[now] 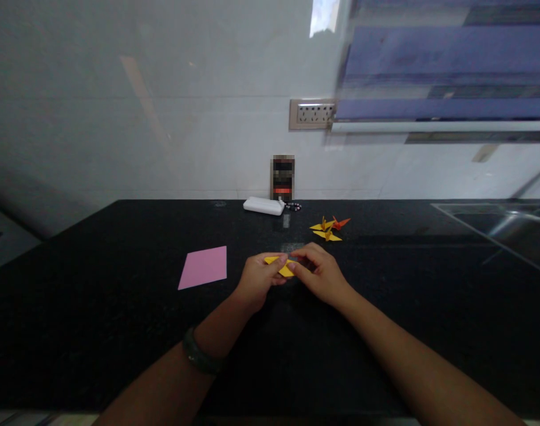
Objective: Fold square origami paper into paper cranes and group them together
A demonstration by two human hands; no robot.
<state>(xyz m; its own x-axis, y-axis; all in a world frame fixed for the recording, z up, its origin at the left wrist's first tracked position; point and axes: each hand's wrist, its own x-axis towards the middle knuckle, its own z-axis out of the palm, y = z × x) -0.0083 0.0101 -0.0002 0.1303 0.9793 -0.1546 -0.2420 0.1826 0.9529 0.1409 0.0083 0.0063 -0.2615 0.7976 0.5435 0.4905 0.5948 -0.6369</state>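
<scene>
A small piece of folded yellow paper (pixel 287 270) is pinched between my two hands over the dark counter. My left hand (pixel 257 278) grips its left side, thumb on top and fingers beneath. At its right edge my right hand (pixel 323 273) presses with thumb and index finger. The fingertips hide part of the folds. Behind my right hand stand two yellow paper cranes (pixel 327 235) and an orange-red paper crane (pixel 340 223), close together. To the left of my left hand lies a flat pink paper sheet (pixel 204 267).
On the black counter (pixel 96 307), a white power bank (pixel 264 206) with a beaded strap (pixel 294 206) lies near the wall. A blurred dark box (pixel 283 177) stands behind it. A sink (pixel 509 228) is at the right; a socket panel (pixel 313 114) is on the wall.
</scene>
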